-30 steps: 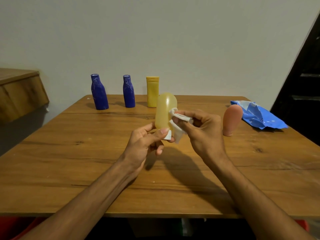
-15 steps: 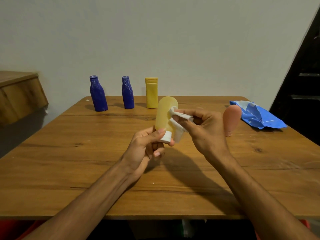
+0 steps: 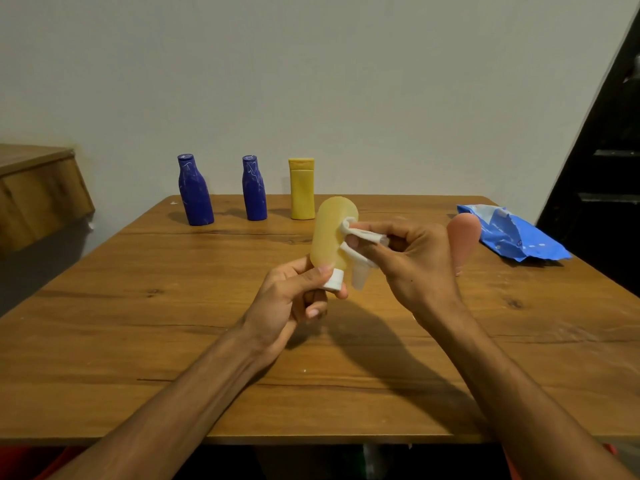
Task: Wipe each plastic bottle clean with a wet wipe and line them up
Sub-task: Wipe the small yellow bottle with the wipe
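At the far left a wooden cabinet [image 3: 38,188] juts in beside the worktop [image 3: 138,323]. Along the worktop's back edge three bottles stand upright in a row, apart from one another: a dark blue bottle [image 3: 195,192], a second blue bottle [image 3: 254,188] and a yellow bottle [image 3: 302,188]. In front of them, raised above the middle of the worktop, the left hand [image 3: 287,299] holds a pale bottle [image 3: 330,233] upside down, its fingers [image 3: 313,311] and thumb curled round the white cap [image 3: 334,279] at the bottom. The right hand [image 3: 415,258] pinches a white wet wipe [image 3: 363,235] between thumb and fingers and presses it against the right side of the pale bottle. A loose end of the wipe hangs down beside the cap. Just behind the right hand a pink bottle [image 3: 464,237] stands on the worktop, partly hidden. Just beside it, at the right, lies a crumpled blue wipe packet [image 3: 512,237].
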`<state>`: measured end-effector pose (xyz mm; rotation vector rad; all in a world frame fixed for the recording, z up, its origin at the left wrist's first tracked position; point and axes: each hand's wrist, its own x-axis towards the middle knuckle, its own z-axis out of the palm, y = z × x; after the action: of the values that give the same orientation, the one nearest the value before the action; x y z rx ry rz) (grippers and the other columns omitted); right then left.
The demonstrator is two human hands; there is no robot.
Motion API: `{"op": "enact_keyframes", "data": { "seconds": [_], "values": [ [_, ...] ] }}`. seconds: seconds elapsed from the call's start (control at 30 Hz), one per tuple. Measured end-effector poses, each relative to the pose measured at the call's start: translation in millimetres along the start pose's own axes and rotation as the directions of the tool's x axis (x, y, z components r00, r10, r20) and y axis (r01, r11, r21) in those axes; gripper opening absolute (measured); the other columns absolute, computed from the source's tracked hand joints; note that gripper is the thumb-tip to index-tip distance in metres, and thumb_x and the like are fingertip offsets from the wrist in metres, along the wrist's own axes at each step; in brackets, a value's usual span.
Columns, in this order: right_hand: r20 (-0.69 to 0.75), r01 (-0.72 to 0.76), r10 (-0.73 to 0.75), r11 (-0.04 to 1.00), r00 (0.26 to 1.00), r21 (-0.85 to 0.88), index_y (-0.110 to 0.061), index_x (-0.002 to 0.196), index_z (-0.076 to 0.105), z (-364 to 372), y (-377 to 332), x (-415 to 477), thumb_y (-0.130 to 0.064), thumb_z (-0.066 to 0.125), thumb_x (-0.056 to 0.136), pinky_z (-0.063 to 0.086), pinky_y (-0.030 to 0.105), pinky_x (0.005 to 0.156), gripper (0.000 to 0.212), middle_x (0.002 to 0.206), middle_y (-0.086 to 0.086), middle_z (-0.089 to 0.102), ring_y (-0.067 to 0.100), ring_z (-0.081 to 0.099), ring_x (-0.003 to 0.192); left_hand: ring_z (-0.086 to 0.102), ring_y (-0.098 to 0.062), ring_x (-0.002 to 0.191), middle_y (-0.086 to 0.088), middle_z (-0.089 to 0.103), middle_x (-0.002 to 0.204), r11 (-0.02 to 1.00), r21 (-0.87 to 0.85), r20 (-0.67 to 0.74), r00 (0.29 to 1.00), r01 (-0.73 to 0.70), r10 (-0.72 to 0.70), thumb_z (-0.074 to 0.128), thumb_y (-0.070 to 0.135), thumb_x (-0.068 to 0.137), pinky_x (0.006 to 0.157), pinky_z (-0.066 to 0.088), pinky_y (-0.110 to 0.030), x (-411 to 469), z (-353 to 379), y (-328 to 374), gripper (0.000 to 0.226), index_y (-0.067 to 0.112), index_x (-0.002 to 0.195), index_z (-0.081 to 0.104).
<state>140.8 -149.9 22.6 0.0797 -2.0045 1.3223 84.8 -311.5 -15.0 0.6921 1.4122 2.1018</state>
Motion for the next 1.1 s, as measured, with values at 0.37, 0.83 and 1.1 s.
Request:
{"op": "enact_keyframes", "data": {
  "seconds": [0.37,0.83,1.1],
  "values": [
    [-0.161,0.059,-0.066,0.997,0.985,-0.049,-0.023,0.103,0.070,0,5,3,-0.021,0.071,0.082,0.052,0.016,0.068,0.020,0.095,-0.006,0.069,0.006,0.064,0.087,0.055,-0.010,0.070,-0.004,0.071,0.087,0.930,0.365,0.036,0.999,-0.041,0.030,0.071,0.030,0.084,0.058,0.044,-0.021,-4,2,2,0.041,0.010,0.118,0.060],
    [-0.081,0.195,-0.226,0.937,0.971,-0.290,-0.019,0.109,0.069,0,1,1,-0.016,0.067,0.087,0.042,0.008,0.067,0.023,0.099,-0.004,0.061,0.006,0.055,0.091,0.068,-0.007,0.083,-0.002,0.069,0.101,0.860,0.489,0.047,0.989,-0.147,0.143,0.066,0.012,0.088,0.065,0.052,-0.017,-7,13,-1,0.030,0.032,0.107,0.055],
    [-0.027,0.291,-0.320,0.892,0.947,-0.344,-0.012,0.112,0.069,5,0,-2,-0.006,0.067,0.084,0.041,0.006,0.069,0.029,0.098,0.002,0.059,0.011,0.055,0.089,0.068,-0.005,0.092,0.008,0.069,0.100,0.832,0.533,0.006,0.984,-0.153,0.177,0.068,0.015,0.088,0.071,0.054,-0.018,-6,12,-4,0.029,0.035,0.106,0.057]
  ]
}}
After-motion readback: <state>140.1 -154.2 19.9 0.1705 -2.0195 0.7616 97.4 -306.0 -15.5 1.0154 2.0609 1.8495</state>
